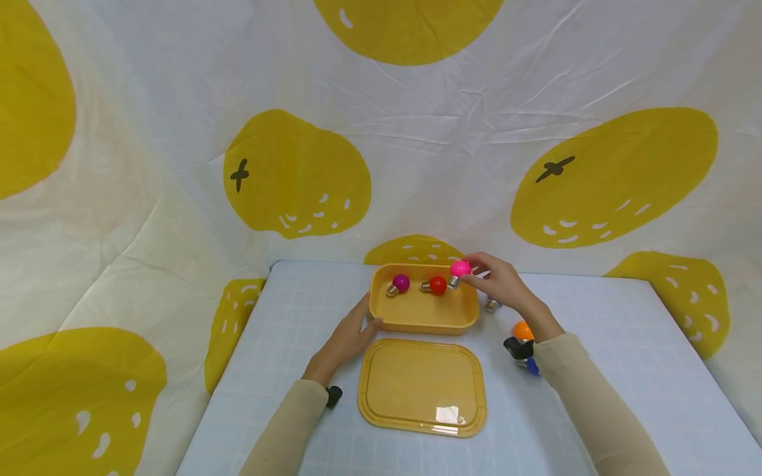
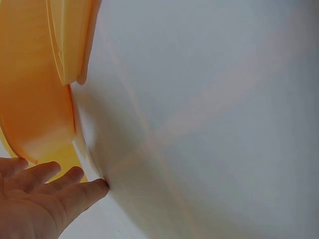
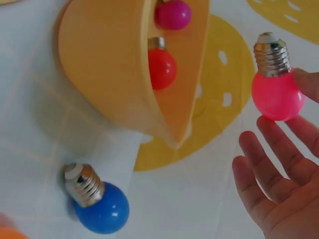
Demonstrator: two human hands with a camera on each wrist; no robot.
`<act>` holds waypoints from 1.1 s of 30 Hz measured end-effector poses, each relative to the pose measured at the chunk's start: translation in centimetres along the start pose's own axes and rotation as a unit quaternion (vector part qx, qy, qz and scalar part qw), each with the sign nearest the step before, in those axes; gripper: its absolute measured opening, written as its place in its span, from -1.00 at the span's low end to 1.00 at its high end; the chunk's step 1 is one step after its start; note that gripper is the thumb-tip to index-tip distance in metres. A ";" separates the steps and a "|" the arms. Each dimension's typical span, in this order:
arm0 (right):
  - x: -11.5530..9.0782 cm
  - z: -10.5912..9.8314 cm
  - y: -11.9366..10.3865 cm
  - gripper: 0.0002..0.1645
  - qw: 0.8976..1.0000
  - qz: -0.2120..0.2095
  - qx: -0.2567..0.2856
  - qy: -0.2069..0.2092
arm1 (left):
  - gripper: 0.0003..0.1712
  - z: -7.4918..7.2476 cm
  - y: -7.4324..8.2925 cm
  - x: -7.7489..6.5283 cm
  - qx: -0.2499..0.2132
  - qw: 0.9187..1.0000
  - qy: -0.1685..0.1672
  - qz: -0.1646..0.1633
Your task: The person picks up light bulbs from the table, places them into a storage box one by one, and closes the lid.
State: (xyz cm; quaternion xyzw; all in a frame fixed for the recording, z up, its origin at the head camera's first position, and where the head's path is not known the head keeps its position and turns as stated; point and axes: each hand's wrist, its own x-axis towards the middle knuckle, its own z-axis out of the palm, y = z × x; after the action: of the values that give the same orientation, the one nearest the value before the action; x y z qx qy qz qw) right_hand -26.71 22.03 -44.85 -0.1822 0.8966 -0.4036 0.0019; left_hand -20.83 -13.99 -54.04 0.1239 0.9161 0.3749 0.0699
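Observation:
A pink light bulb (image 1: 460, 268) is pinched between thumb and fingers of my right hand (image 1: 497, 279), above the right end of a yellow-orange box (image 1: 428, 320). In the right wrist view the bulb's silver screw base points up. Inside the box lie a purple bulb (image 1: 402, 283) and a red bulb (image 1: 438, 285), apart from each other. My left hand (image 1: 350, 335) rests against the box's left side; the left wrist view shows its fingers (image 2: 75, 196) extended beside the wall, gripping nothing.
A yellow lid (image 1: 423, 387) lies flat in front of the box. Right of the box is a blue bulb (image 3: 103, 206). Farther forward are an orange bulb (image 1: 522, 330) and another blue bulb (image 1: 533, 366), partly hidden by the right wrist. A fruit-patterned curtain (image 1: 417, 165) hangs behind.

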 end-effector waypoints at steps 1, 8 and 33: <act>0.3 0.1 -0.2 -0.40 1.000 -0.002 0.002 -0.003 | -0.10 0.0 0.0 0.0 0.001 1.000 0.000 0.000; 1.6 1.3 -0.9 -0.43 1.000 -0.015 0.004 -0.012 | -0.11 0.0 0.0 0.0 0.009 1.000 0.001 0.004; 6.4 5.3 -0.7 -0.47 0.996 -0.012 -0.027 -0.080 | -0.15 0.2 0.0 0.1 0.009 1.000 0.009 0.016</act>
State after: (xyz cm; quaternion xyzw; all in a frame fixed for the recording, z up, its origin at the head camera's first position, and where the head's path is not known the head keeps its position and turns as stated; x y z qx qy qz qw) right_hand -31.67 15.69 -46.98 -0.2244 0.9019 -0.3634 0.0634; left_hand -20.84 -13.80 -54.19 0.1355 0.9179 0.3691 0.0543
